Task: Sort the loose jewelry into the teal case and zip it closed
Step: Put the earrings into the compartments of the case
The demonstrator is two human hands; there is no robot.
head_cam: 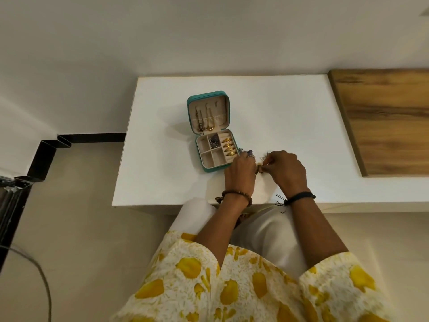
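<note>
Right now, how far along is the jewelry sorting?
Partly done. The open teal zip case already holds gold rings in its roll slots, a dark piece in one compartment and chains hanging in the lid. In hand: both the left hand and right hand pinch a small beaded piece. Left: stowing it and zipping the case.

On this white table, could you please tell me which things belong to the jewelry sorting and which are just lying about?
Job:
- teal case, open
- gold rings in its slots
- necklaces in the lid
- small beaded piece, held between left hand and right hand

Lying about:
- wooden board
- cable on the floor
</note>
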